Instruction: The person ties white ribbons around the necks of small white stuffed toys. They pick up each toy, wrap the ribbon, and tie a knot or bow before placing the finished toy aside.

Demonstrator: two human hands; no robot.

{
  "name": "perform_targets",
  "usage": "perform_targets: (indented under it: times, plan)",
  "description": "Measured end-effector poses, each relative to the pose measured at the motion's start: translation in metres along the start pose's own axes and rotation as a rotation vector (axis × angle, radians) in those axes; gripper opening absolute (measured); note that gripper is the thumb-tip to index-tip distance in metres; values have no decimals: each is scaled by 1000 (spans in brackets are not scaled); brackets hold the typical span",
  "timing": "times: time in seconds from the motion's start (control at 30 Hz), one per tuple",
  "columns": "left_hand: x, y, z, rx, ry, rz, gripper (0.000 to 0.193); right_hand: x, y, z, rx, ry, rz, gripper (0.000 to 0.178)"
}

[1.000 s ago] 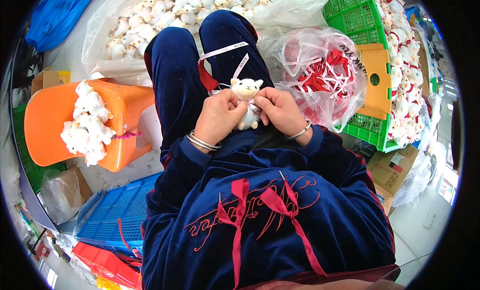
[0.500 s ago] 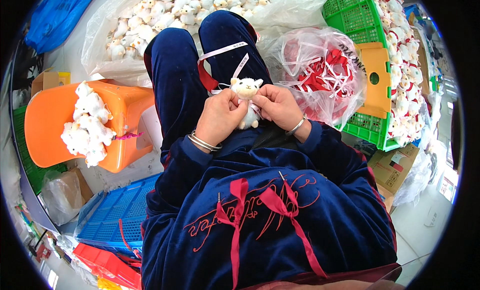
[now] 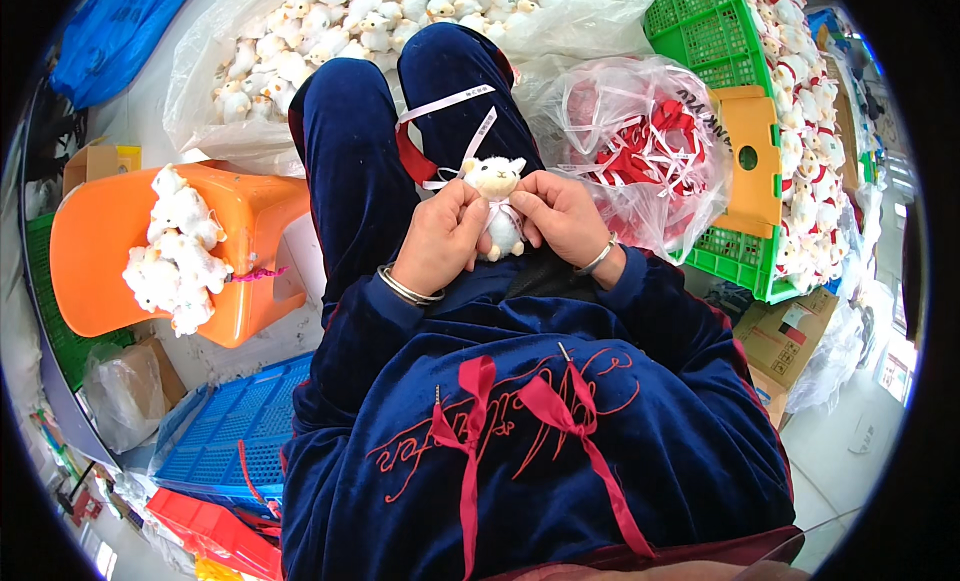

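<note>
A small white plush lamb [image 3: 501,233] with a cream face is upright over my lap, its head toward my knees. My left hand [image 3: 438,243] is closed at the toy's left side, the fingertips by its neck and body. From the other side my right hand [image 3: 566,219] pinches at its neck, where a pale ribbon crosses the chest. The ribbon ends between the fingers are hard to make out. Just beyond the toy, on my thigh, lie a red ribbon [image 3: 413,159] and printed white ribbons [image 3: 447,103].
Many plush toys fill a clear plastic sheet [image 3: 195,106] ahead. At right are a clear bag [image 3: 560,111] of red and white ribbons and a green crate [image 3: 705,36] beside heaped toys. An orange stool [image 3: 90,251] holds several toys at left, near a blue crate [image 3: 235,431].
The fingers of my left hand have curled in lower beside the toy. More of the lamb's chest and the ribbon across it now show; the toy has barely shifted.
</note>
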State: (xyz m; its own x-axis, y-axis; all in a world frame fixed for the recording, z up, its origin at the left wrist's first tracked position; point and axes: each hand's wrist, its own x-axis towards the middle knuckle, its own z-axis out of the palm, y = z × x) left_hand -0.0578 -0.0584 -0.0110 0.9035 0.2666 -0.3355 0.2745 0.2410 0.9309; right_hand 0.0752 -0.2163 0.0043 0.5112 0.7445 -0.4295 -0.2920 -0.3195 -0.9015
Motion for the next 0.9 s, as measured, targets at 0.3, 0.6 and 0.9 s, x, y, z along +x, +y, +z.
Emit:
perform_targets:
  times: [0.3, 0.6, 0.9]
  plan:
    - [2, 1, -11, -260, -50, -76, 23, -1, -5, -9, 137, -54, 45, 18]
    - [1, -6, -1, -112, -41, -18, 21, 0, 6, -6, -19, -11, -35, 14]
    - [-9, -6, -9, -82, 161, -35, 21, -4, 5, -23, 70, -60, 72, 29]
